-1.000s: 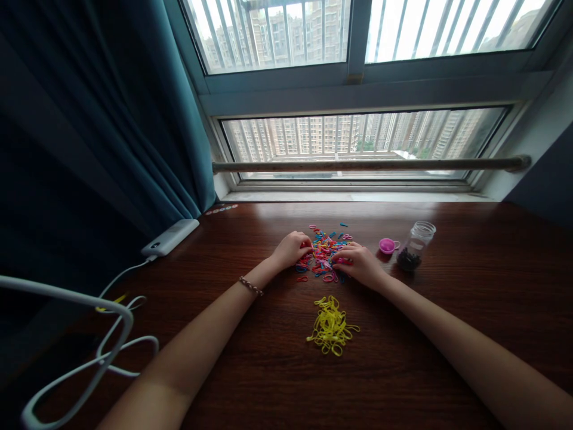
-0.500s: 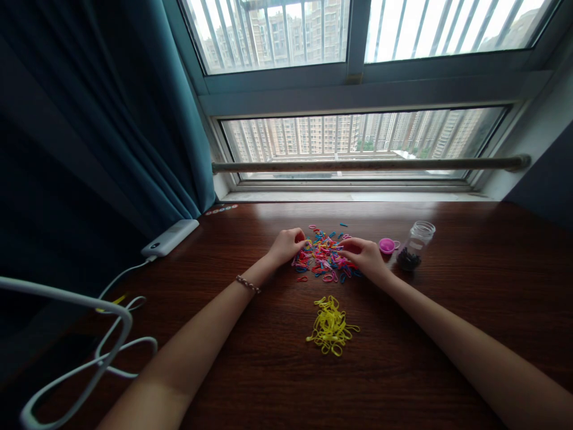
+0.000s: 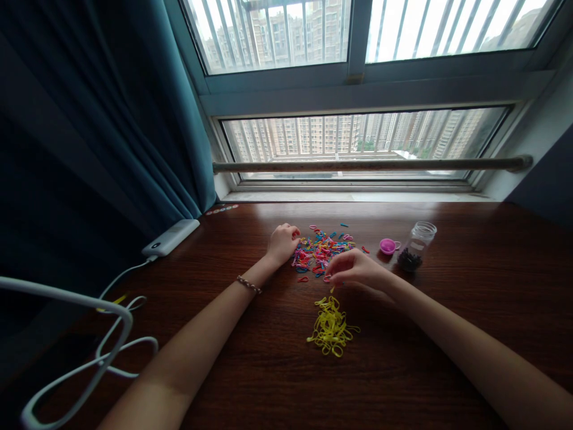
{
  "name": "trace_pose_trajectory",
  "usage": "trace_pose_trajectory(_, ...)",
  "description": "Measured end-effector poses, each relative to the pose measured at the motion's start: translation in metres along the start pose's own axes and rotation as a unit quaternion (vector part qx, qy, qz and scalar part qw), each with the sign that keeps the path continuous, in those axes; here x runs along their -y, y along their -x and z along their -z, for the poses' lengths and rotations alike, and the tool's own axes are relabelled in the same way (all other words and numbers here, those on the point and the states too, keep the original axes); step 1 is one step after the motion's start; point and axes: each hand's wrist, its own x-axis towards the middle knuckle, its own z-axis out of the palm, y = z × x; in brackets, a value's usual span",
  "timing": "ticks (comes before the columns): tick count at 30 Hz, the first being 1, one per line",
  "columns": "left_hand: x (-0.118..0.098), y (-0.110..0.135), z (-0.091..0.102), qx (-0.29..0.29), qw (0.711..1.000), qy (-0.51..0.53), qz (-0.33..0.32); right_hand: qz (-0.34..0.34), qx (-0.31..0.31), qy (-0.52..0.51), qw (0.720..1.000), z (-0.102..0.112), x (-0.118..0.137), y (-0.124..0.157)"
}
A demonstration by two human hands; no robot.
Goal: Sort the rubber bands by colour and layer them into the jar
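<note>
A power bank [image 3: 170, 237] is seen far left on the table [image 3: 250, 370]. The left hand [image 3: 283, 242] is loosely curled, with its fingertips laid at the left edge of the mixed bands [image 3: 320, 254]. Whether anything is held cannot be told. The yellow pile [image 3: 331, 325] is set nearer, its long axis running towards the mixed bands. Just over its far end, a yellow band [image 3: 332, 289] is pinched by the right hand [image 3: 358, 270], fingertips pressed together. A lid [image 3: 387, 245] and jar [image 3: 416, 245] are stood further right, apart.
</note>
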Motion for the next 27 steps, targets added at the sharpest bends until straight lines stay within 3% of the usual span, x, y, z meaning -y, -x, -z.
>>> trace_pose_trajectory(2, -0.001, 0.000, 0.000, -0.003, 1.000, 0.001, -0.017, -0.027, 0.100, 0.013, 0.995, -0.007, 0.001, 0.002)
trace_pose_trajectory(4, -0.003, 0.000, 0.000, 0.007, 0.999, 0.007, -0.037, -0.029, 0.110, 0.029, 0.993, -0.010, 0.000, 0.001)
trace_pose_trajectory(5, -0.004, 0.001, -0.001, 0.014, 0.999, 0.010, -0.049, -0.017, 0.070, 0.047, 0.996, -0.009, -0.002, 0.000)
trace_pose_trajectory(7, -0.005, 0.002, -0.002, 0.030, 0.997, 0.013, -0.075, 0.034, -0.089, 0.112, 0.989, -0.002, -0.006, -0.003)
trace_pose_trajectory(10, -0.007, 0.004, -0.004, 0.057, 0.994, 0.015, -0.095, 0.109, -0.327, 0.252, 0.904, 0.018, -0.016, -0.007)
trace_pose_trajectory(12, -0.007, 0.004, -0.005, 0.068, 0.993, 0.019, -0.093, 0.121, -0.378, 0.345, 0.851, 0.032, -0.023, -0.008)
trace_pose_trajectory(14, -0.008, 0.004, -0.006, 0.074, 0.993, 0.030, -0.081, 0.110, -0.371, 0.421, 0.820, 0.043, -0.031, -0.009)
trace_pose_trajectory(16, -0.009, 0.004, -0.006, 0.075, 0.994, 0.041, -0.069, 0.089, -0.347, 0.470, 0.806, 0.048, -0.037, -0.009)
trace_pose_trajectory(22, -0.010, 0.001, -0.005, 0.058, 0.996, 0.061, -0.029, 0.073, -0.304, 0.507, 0.803, 0.052, -0.046, -0.009)
trace_pose_trajectory(27, -0.006, -0.003, -0.001, 0.042, 0.993, 0.110, 0.024, 0.095, -0.339, 0.479, 0.804, 0.053, -0.044, -0.008)
